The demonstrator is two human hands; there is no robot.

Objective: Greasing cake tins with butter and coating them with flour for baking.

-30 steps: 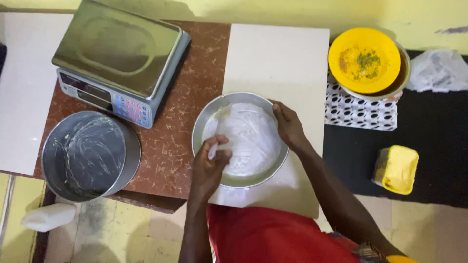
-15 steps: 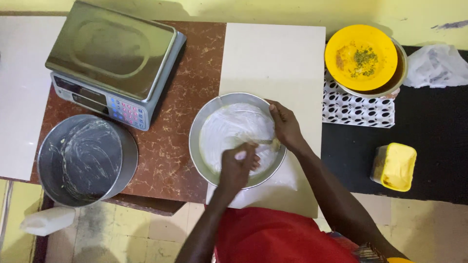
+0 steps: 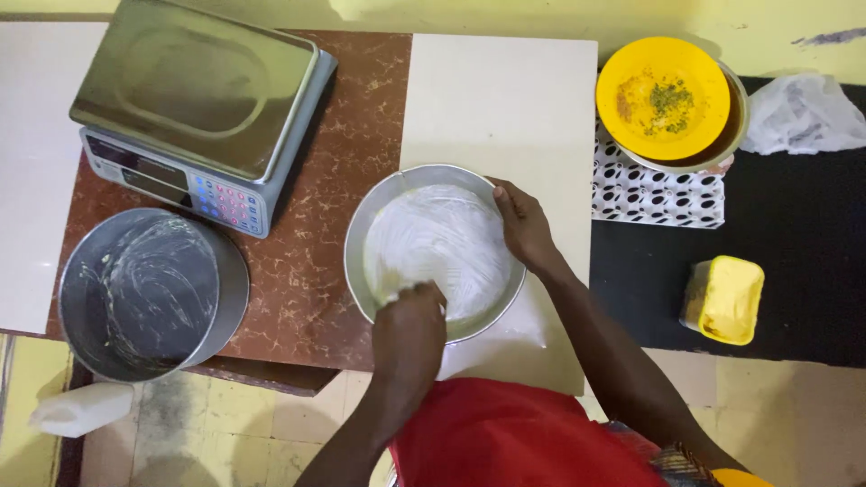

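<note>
Two hands meet at one round pan (image 3: 424,194), which sits at the middle of the view, half on the brown mottled top (image 3: 311,271) and half on the pale board (image 3: 505,108). Your left hand (image 3: 410,329) comes in at the pan's 6 o'clock edge, fist clenched inside the near rim, knuckles up; whether it pinches a bit of paper or a dab of grease you cannot tell, since the fingers curl under and out of sight. Your right hand (image 3: 523,225) grasps the rim at about 3 o'clock, fingers hooked over the edge, thumb side toward 12. The pan has no long axis to speak of; its floor shows white smears running in arcs. Your left hand is the one inside the pan, while the right only steadies the rim. At 9 o'clock stands a deeper tin (image 3: 149,293), also smeared, well apart from both hands. A scale (image 3: 198,99) lies at 10 o'clock, a yellow bowl (image 3: 663,95) at 2, a yellow tub (image 3: 726,298) at 3. The pan's near rim is partly hidden by your left wrist.
</note>
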